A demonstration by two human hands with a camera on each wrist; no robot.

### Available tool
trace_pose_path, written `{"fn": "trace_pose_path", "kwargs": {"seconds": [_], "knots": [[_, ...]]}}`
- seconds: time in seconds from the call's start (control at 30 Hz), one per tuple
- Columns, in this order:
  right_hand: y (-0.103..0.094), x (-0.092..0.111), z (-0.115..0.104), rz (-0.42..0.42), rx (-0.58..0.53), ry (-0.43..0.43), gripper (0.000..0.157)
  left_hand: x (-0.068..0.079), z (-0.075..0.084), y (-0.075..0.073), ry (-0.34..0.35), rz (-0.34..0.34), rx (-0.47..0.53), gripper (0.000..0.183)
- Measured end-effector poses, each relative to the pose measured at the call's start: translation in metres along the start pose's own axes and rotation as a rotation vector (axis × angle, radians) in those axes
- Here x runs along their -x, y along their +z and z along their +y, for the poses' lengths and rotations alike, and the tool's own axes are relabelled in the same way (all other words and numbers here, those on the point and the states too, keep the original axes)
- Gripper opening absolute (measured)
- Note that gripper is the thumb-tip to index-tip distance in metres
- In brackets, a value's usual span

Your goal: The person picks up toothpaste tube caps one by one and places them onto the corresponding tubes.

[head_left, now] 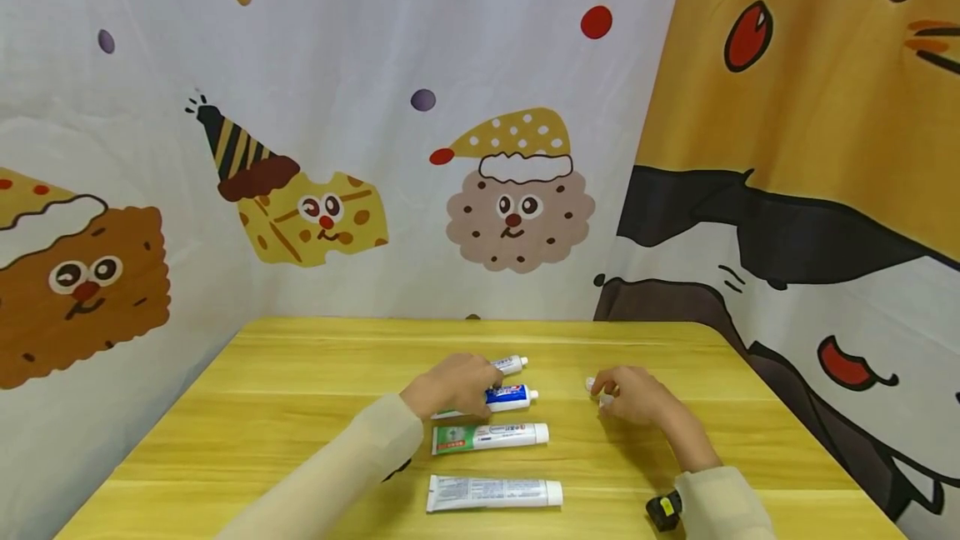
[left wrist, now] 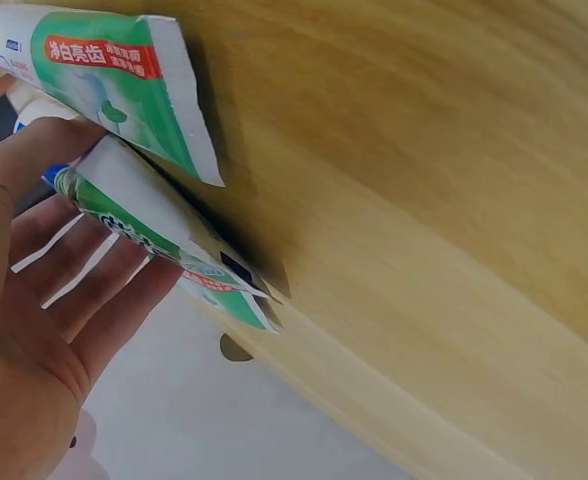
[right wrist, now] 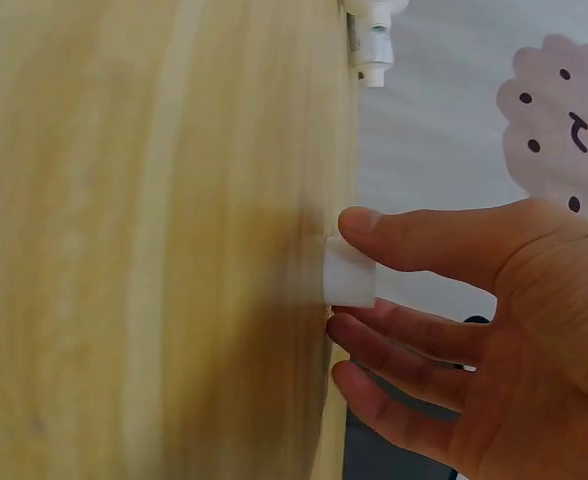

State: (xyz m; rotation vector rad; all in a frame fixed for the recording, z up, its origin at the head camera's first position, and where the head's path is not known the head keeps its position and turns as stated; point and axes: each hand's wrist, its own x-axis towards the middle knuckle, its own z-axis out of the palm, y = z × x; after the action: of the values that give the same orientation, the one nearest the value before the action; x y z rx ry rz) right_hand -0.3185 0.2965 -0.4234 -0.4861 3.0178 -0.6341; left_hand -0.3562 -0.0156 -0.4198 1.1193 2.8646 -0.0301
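My left hand (head_left: pixel 456 386) grips a blue and white toothpaste tube (head_left: pixel 510 397), thumb on its near side and fingers beyond it. The tube's bare nozzle points right; its green and white tail (left wrist: pixel 164 215) shows in the left wrist view. Behind it lies a small white toothpaste tube (head_left: pixel 512 365) with a bare nozzle, partly hidden by the hand. To the right, my right hand (head_left: pixel 637 397) pinches a white cap (right wrist: pixel 349 272) at the tabletop between thumb and fingers. Just left of those fingertips another small white cap (head_left: pixel 590 384) stands.
Nearer the front lie a green and white toothpaste tube (head_left: pixel 491 437) and a white toothpaste tube (head_left: pixel 495 493), both with white caps on and pointing right. The wooden table (head_left: pixel 300 407) ends at a printed curtain (head_left: pixel 420 215) behind.
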Motion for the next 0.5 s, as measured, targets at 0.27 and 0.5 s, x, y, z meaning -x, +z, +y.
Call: {"fn": "trace_pose_path", "kwargs": {"seconds": [0.27, 0.5], "knots": [[0.0029, -0.0003, 0.0063, -0.015, -0.050, -0.019, 0.010, -0.0013, -0.0001, -0.0011, -0.008, -0.003, 0.003, 0.029], [0.0010, 0.0007, 0.0054, -0.015, -0.053, -0.008, 0.007, -0.0002, -0.0028, 0.0006, 0.002, 0.021, 0.004, 0.032]]}}
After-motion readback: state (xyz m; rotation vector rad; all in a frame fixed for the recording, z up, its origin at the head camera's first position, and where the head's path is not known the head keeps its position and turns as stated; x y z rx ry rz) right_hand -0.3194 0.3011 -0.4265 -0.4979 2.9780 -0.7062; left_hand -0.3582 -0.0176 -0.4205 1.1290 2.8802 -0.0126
